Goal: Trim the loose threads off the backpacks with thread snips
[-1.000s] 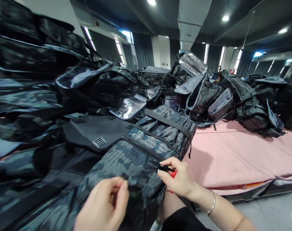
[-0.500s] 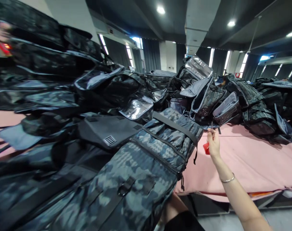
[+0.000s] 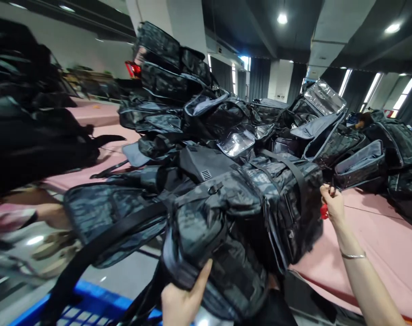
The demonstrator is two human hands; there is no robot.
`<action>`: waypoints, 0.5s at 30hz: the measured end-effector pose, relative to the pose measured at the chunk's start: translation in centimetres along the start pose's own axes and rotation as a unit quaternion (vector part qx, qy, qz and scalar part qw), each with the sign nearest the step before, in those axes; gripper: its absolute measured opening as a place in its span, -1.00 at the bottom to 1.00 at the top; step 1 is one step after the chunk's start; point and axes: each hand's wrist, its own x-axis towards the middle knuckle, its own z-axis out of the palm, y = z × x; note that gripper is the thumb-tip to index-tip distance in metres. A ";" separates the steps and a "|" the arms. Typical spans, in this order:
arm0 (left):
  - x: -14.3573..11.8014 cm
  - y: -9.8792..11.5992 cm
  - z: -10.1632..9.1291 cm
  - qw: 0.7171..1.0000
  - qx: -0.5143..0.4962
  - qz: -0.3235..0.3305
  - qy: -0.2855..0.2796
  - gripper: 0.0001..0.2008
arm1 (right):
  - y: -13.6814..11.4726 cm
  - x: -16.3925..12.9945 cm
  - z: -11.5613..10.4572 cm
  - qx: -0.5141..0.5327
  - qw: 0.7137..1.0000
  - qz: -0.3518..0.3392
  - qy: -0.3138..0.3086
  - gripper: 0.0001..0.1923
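A dark camouflage backpack (image 3: 206,226) lies tilted over the table edge, with a zipped front section and a wide black strap. My left hand (image 3: 184,296) grips its lower near edge, thumb up against the fabric; the other fingers are mostly hidden. To the right of the pack, my right hand (image 3: 333,206) is closed at its far corner. It holds a small dark tool with a red part (image 3: 323,211) hanging below the fingers, whose exact kind I cannot make out. A loose black strap (image 3: 100,244) trails from the pack on the left.
More camouflage bags (image 3: 165,79) are piled across the pink-covered table (image 3: 372,253), several gaping to show grey or silvery linings. A blue plastic crate (image 3: 100,296) stands below at the front left. Part of a person's leg (image 3: 53,213) shows at the left.
The view has swung left, bringing the blue crate into sight. The backpack has turned and tipped toward me. My left hand has come into view on its edge; the right still holds the small tool.
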 end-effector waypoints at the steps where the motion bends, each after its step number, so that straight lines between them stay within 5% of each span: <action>1: 0.9 0.5 -0.9 0.999 -0.017 -0.033 0.020 -0.61 | -0.6 0.5 -0.4 -0.047 0.999 -0.018 -0.002 -0.58; 6: 5.4 0.7 -1.1 0.989 -0.050 -0.116 -0.078 -0.50 | -0.2 1.7 -1.6 -0.409 0.906 -0.047 -0.098 -0.64; 11: 8.7 -2.1 2.3 0.976 0.084 -0.078 -0.187 -0.47 | 3.6 -0.6 0.1 -0.458 0.874 -0.029 -0.159 -0.63; 15: 11.3 -1.2 3.7 0.976 0.169 0.044 -0.128 -0.44 | 5.7 -3.4 1.9 -0.500 0.844 -0.012 -0.195 -0.64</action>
